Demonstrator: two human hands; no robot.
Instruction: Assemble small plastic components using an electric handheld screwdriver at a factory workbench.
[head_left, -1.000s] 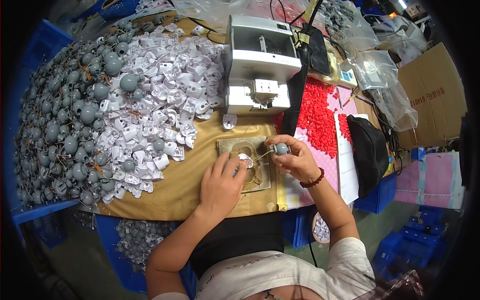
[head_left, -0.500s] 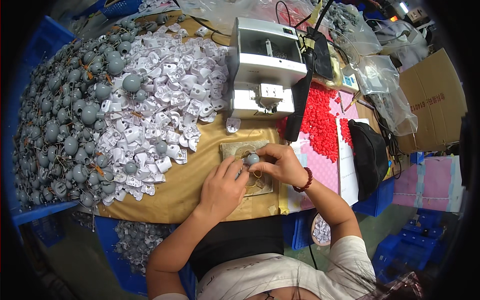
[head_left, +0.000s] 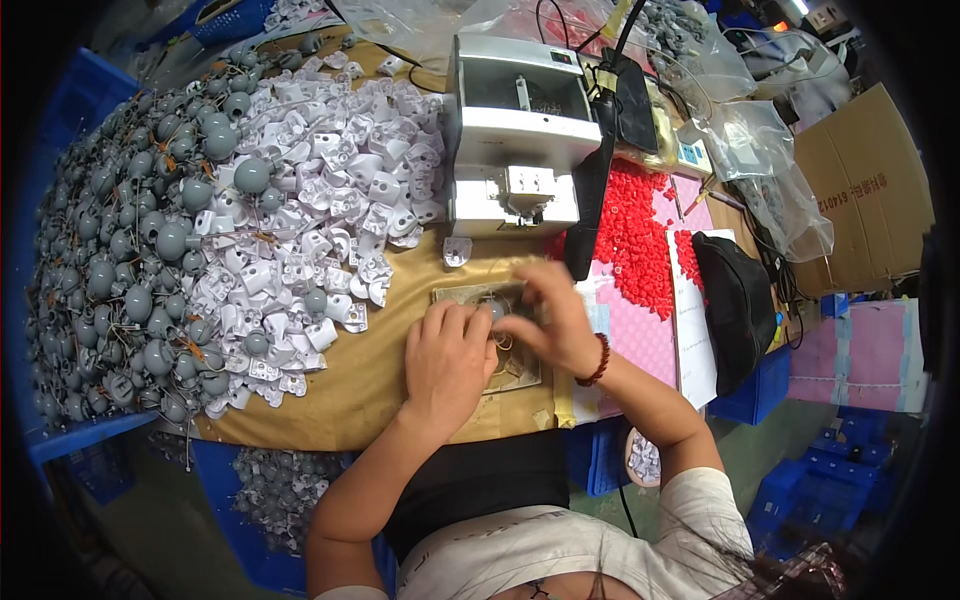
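A square, worn work plate lies on the brown table cover below the machine. Over it, my left hand has its fingers closed round a small grey ball part, mostly hidden by those fingers. A thin yellowish wire loop shows beside the fingertips. My right hand, with a dark red bead bracelet on its wrist, is just right of the ball. Its thumb and fingers are spread apart with nothing visible between them; the fingertips are slightly blurred.
Grey ball parts with wires are heaped at the left, next to white plastic pieces. A silver-grey machine stands behind the plate. Small red parts, a black pouch and a cardboard box are at the right.
My right hand has let go of the grey ball, opened and shifted slightly right and up. My left hand stays at the ball, with its fingers drawn closer over it.
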